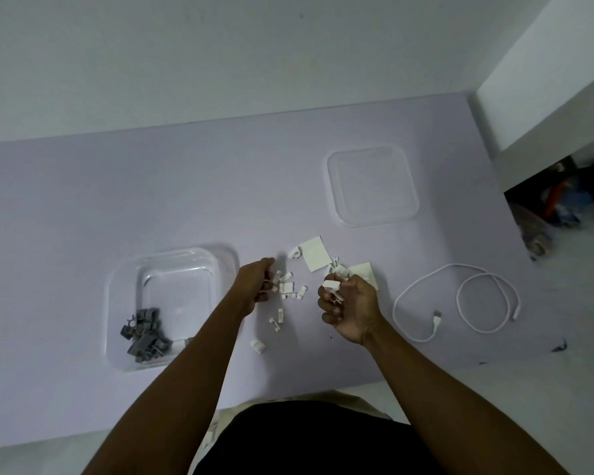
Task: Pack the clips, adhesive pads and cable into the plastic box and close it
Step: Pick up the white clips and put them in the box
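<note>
right hand (348,305) pinches small white plastic clips (331,286); left hand (254,286) curls over loose ones. the clear square plastic box (172,303) lies left, nearer the left hand.

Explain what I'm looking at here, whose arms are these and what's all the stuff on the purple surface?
One picture, from a camera worn on a person's head, looking down at their bare arms. No machine. The right hand holds a few white clips; the left hand reaches into more loose white clips. On the surface: a clear plastic box already holding grey clips, its clear lid lying apart, white adhesive pads, and a coiled white cable.
</note>
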Available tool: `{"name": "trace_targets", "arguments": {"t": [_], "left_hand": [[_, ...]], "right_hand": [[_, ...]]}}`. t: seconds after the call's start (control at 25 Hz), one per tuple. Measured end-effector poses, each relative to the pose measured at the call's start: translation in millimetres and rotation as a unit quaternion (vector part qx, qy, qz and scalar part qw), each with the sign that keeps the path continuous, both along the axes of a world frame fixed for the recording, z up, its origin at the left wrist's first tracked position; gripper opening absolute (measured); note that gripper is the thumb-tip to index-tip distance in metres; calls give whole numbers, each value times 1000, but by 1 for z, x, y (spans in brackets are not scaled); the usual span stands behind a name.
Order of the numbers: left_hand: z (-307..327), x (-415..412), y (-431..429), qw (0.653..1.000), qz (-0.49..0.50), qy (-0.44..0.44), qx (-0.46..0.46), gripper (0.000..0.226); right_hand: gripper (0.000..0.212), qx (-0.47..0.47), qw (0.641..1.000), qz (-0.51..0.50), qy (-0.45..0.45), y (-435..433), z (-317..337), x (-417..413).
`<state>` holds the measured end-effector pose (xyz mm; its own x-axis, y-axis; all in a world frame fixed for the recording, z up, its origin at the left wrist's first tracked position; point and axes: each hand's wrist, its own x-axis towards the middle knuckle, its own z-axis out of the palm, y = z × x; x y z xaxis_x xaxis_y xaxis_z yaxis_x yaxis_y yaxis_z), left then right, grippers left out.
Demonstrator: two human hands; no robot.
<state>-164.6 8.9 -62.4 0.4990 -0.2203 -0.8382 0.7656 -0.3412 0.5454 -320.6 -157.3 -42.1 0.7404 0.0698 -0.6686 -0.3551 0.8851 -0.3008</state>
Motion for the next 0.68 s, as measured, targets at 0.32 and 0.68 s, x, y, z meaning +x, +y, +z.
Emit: {"name": "trace_targets", "arguments": {"t": [0.32,0.68], "left_hand": [[-26,4,-14,853,-239,-366,285,35],[-34,24,-16,818,-201,-421,337,56]], "right_hand": [[26,-139,986,7,90,-17,-8,4],[12,-626,767,64,128,-46,-41,10]]}}
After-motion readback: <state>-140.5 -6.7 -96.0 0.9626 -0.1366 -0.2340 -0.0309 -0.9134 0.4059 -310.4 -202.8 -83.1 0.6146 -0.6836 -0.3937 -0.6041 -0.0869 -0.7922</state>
